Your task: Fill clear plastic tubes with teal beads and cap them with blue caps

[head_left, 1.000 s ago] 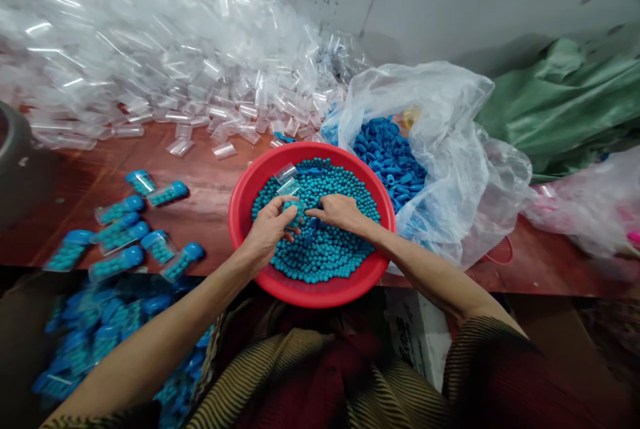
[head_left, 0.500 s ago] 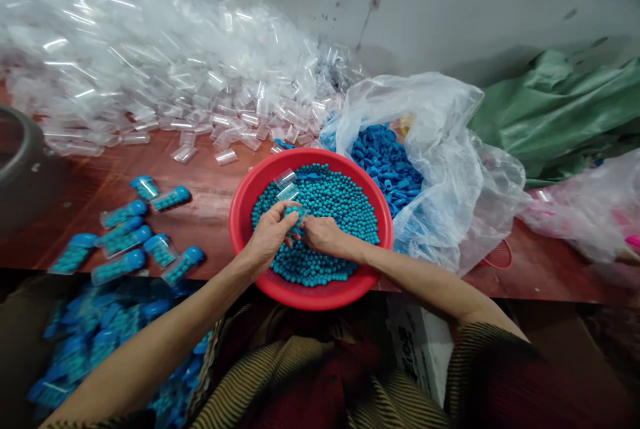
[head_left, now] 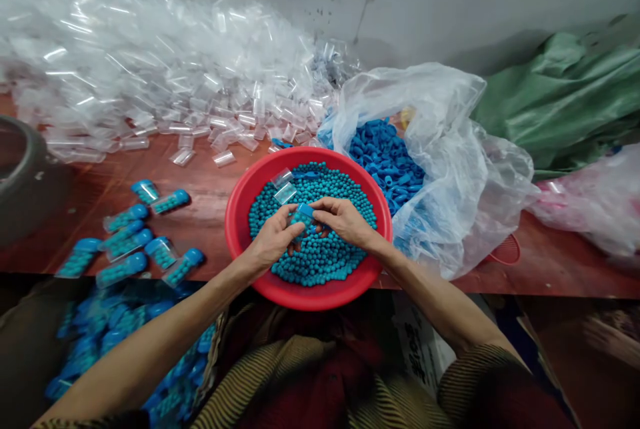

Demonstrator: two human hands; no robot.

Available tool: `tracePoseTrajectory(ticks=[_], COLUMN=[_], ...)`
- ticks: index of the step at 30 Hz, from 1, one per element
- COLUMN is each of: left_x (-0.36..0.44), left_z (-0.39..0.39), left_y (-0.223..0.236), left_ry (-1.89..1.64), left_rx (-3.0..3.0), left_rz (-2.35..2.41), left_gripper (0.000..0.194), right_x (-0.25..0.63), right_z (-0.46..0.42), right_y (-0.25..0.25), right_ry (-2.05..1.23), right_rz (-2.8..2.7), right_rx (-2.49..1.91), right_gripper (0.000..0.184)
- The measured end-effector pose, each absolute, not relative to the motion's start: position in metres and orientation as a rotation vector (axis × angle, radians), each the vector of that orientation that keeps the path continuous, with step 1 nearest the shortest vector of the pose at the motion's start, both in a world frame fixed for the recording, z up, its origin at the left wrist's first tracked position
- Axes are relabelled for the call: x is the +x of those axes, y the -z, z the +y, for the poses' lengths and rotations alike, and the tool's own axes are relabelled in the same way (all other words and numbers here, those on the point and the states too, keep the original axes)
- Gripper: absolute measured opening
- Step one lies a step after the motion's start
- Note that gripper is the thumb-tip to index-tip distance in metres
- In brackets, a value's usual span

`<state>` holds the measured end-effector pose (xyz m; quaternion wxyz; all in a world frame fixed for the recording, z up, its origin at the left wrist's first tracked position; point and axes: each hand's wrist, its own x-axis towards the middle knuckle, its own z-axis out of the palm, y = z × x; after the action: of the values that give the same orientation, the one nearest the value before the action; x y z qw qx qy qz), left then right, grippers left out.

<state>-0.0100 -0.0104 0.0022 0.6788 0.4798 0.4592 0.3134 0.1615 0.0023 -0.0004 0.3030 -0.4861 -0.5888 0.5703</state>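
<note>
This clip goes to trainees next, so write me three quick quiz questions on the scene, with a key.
1. What covers most of the inside of the red basin?
a) clear tubes
b) teal beads
c) green sheeting
2. True or false: the left hand and right hand meet at one blue-topped container.
3. Fill in: the loose blue pieces lie in a translucent plastic ____.

Key: 1 b; 2 true; 3 bag.

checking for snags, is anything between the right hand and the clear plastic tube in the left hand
Nothing visible blocks it: the right hand touches the blue plastic cap at one end of the clear plastic tube in the left hand.
</note>
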Motion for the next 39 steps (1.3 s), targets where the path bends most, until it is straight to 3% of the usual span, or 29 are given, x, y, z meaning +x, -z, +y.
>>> tracePoseTrajectory(ticks=[8, 15, 21, 27, 34, 39], left_x=[-0.007, -0.005, -0.007, -0.005, -0.010, -0.007], left_z=[-0.014, -0.014, -0.014, -0.015, -0.011, -0.012], left_y=[-0.008, -0.011, -0.011, -0.012, -0.010, -0.007], left_ry=[-0.763, -0.818, -0.760, -0.861, -0.731, -0.714], left_rx=[0.971, 0.936, 0.919, 0.951, 1.142, 1.167], left_rz=[1.056, 1.044, 1.003, 1.061, 1.016, 1.013], left_gripper=[0.068, 0.055, 0.059, 0.042, 0.044, 0.042], right_x=[0.157, 0.155, 0.157, 0.158, 0.178, 0.167], right_z=[-0.014, -0.016, -0.018, -0.014, 0.005, 0.003], right_y=[-0.001, 0.006, 0.005, 0.003, -0.003, -0.002], right_ry=[-1.251, -1.090, -1.077, -0.989, -1.442, -1.390], right_rz=[-1.653, -1.752, -1.784, -1.937, -1.582, -1.403], right_rx=[-1.339, -1.277, -1.238, -1.157, -1.173, -1.255], right_gripper=[0.030, 0.029, 0.028, 0.025, 0.032, 0.050])
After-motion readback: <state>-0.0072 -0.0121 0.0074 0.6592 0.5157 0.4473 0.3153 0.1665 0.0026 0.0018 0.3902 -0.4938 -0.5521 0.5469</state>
